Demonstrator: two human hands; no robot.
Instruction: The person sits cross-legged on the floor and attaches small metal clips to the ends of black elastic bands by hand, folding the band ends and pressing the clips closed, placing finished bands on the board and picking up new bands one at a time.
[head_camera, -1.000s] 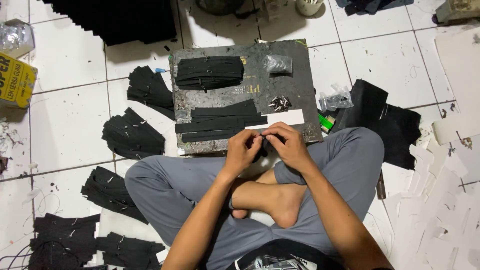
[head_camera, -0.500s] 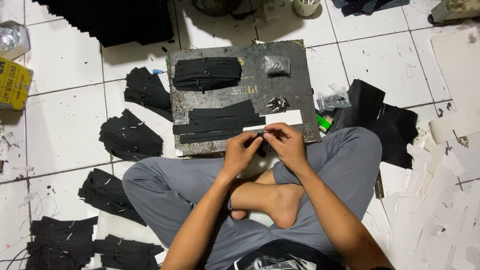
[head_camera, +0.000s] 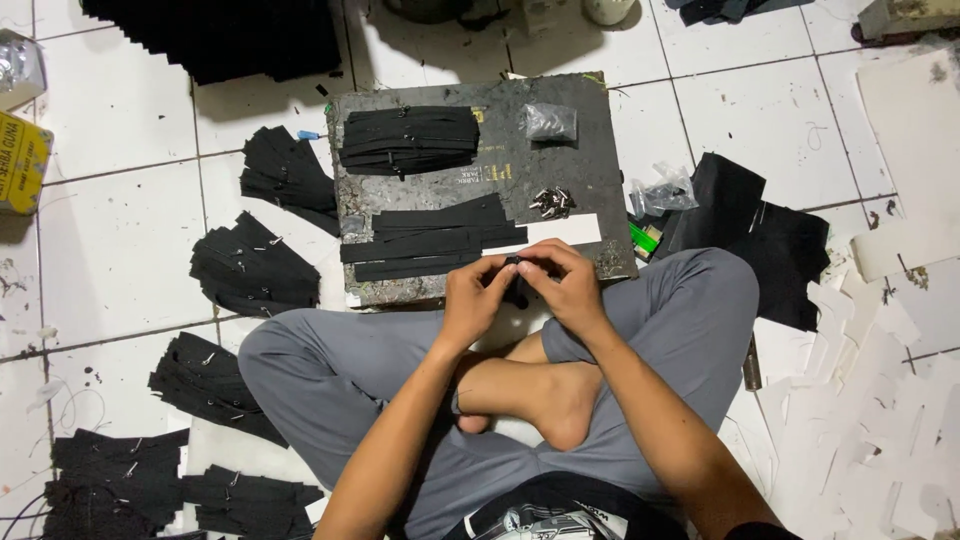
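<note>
I sit cross-legged on a white tiled floor behind a dark, worn work board (head_camera: 590, 130). My left hand (head_camera: 472, 298) and my right hand (head_camera: 565, 285) meet at the board's near edge, fingertips pinched together on a small black strap piece (head_camera: 517, 268). Just beyond my fingers lies a stack of black straps (head_camera: 430, 240) beside a white paper strip (head_camera: 565, 229). A second bundle of black straps (head_camera: 408, 140) rests at the board's far left. A small heap of metal sliders (head_camera: 551, 201) sits above the white strip.
Piles of finished black straps (head_camera: 252, 268) fan out on the floor to my left. A clear plastic bag (head_camera: 549, 121) lies on the board. Black fabric sheets (head_camera: 760, 235) and white paper scraps (head_camera: 880, 400) lie to my right. A yellow box (head_camera: 20, 160) stands far left.
Both hands stay together on the small piece at the board's edge, with only slight finger shifts. The view has drifted a little.
</note>
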